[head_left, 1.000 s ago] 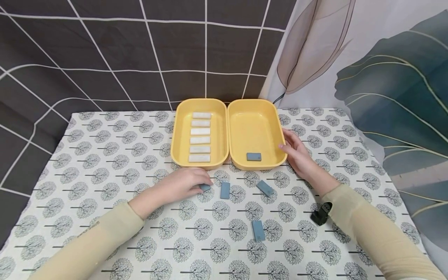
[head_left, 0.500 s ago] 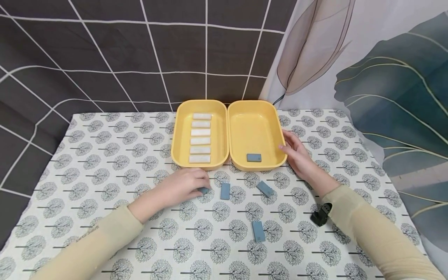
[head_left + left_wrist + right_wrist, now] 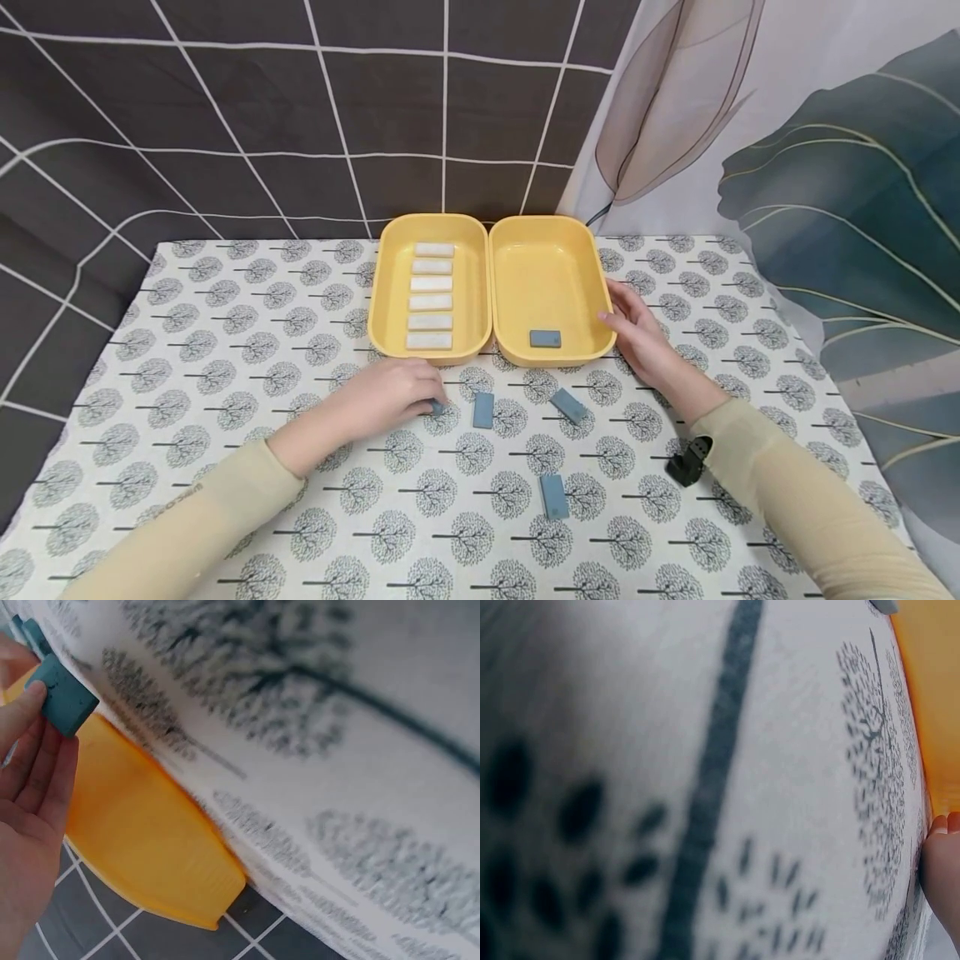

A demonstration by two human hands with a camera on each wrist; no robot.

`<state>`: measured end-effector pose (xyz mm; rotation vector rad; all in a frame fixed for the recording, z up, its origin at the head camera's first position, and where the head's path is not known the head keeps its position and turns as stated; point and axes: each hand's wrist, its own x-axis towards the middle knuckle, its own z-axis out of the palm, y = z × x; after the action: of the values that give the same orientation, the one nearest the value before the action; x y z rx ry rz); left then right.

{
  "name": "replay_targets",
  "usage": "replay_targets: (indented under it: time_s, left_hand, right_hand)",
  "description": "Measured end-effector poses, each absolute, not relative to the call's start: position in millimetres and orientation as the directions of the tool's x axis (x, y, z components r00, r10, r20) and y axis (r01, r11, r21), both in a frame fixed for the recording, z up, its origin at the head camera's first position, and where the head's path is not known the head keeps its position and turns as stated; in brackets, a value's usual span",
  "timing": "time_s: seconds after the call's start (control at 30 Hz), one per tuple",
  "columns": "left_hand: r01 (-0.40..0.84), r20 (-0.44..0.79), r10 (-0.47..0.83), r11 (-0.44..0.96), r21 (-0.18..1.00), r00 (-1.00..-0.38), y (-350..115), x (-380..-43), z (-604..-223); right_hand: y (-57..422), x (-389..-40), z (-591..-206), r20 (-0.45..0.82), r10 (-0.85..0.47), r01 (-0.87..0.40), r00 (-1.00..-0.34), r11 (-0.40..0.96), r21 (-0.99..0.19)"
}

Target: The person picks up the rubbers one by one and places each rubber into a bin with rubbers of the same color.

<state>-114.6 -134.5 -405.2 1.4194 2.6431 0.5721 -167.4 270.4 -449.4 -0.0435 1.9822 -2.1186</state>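
In the head view my left hand [image 3: 397, 396] is just in front of the left yellow tray [image 3: 375, 321]. It pinches a small blue rectangular block [image 3: 69, 696], seen in the left wrist view between the thumb and fingers; in the head view the hand mostly covers it. My right hand [image 3: 637, 329] grips the right wall of the right yellow tray [image 3: 603, 292], thumb over the rim and fingers along the outside. One blue block [image 3: 545, 338] lies in that tray near its front. Several white blocks [image 3: 431, 302] form a column inside the left tray.
Three loose blue blocks lie on the tree-print cloth [image 3: 337, 533]: one [image 3: 483, 410] right of my left hand, an angled one [image 3: 568, 406] before the right tray, and one [image 3: 554, 497] nearer me. A dark grid-patterned wall covering [image 3: 375, 100] rises behind the trays.
My left hand has drawn slightly left with the blue block, and less of the block shows past its fingers. The right hand and the trays hold their places.
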Motion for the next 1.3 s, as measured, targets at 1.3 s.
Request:
replay_targets:
  time_s: [1.3]
  left_hand:
    - [0.856, 0.173, 0.868, 0.392, 0.336, -0.465, -72, -177, -344]
  right_hand:
    - [271, -167, -449, -0.152, -0.186, 0.159, -0.971, -0.025, -0.987]
